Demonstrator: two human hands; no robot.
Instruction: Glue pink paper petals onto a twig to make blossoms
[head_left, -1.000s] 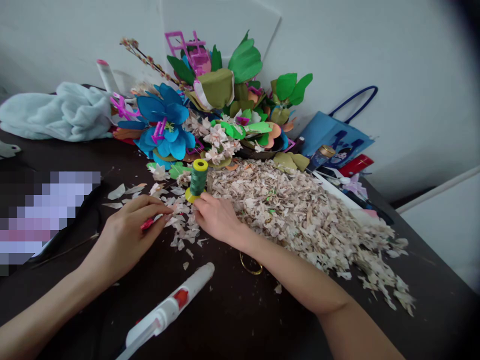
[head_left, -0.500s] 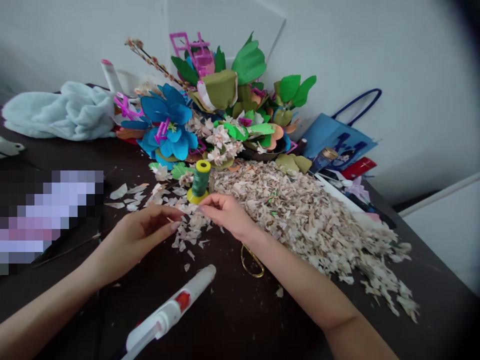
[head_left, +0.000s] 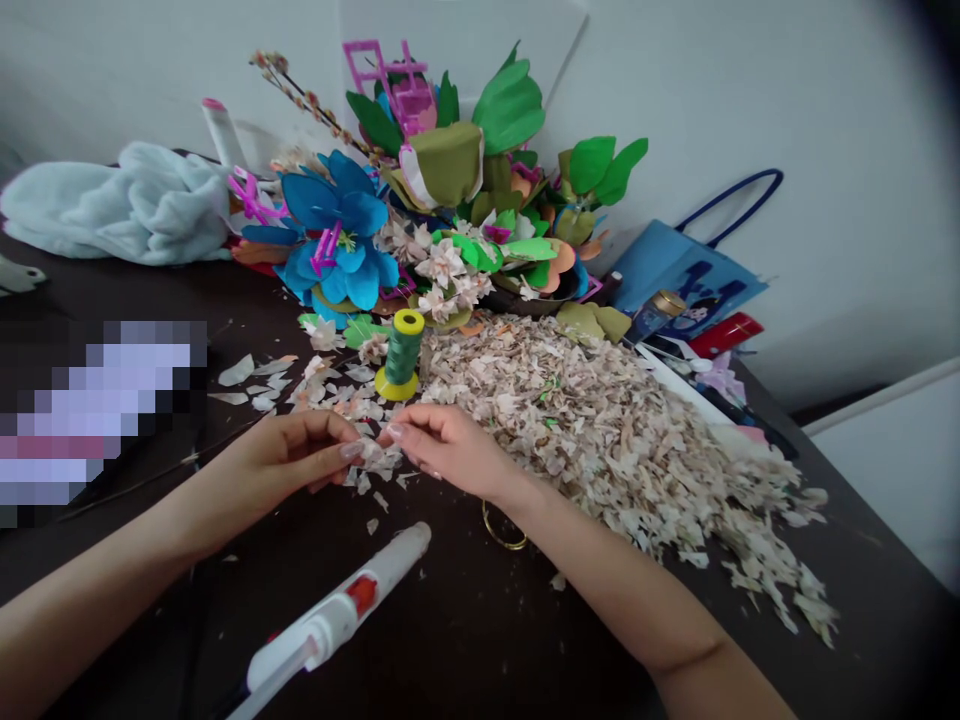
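Observation:
My left hand (head_left: 304, 450) is pinched closed, thumb against fingertips, above scattered pale petal scraps (head_left: 381, 462). Just right of it, my right hand (head_left: 442, 445) also has thumb and fingers pressed together, its tips close to the left fingertips. Anything between the fingers is too small to make out against the scraps. A yellow spool of green thread (head_left: 403, 355) stands upright behind the hands. Under my right wrist shows a gold loop handle (head_left: 504, 535), the rest hidden. Nearer me lies a white pen-like tool with an orange-red part (head_left: 352, 605).
A big heap of pale petals (head_left: 600, 430) spreads to the right. Behind stand artificial flowers, including a blue flower (head_left: 341, 240). A pale blue cloth (head_left: 135, 210) lies at the back left, a blue bag (head_left: 682, 275) at the back right. A pixelated area covers the left.
Both hands have come slightly closer together, and the right fingertips have moved lower and toward the left hand. The view has shifted a little.

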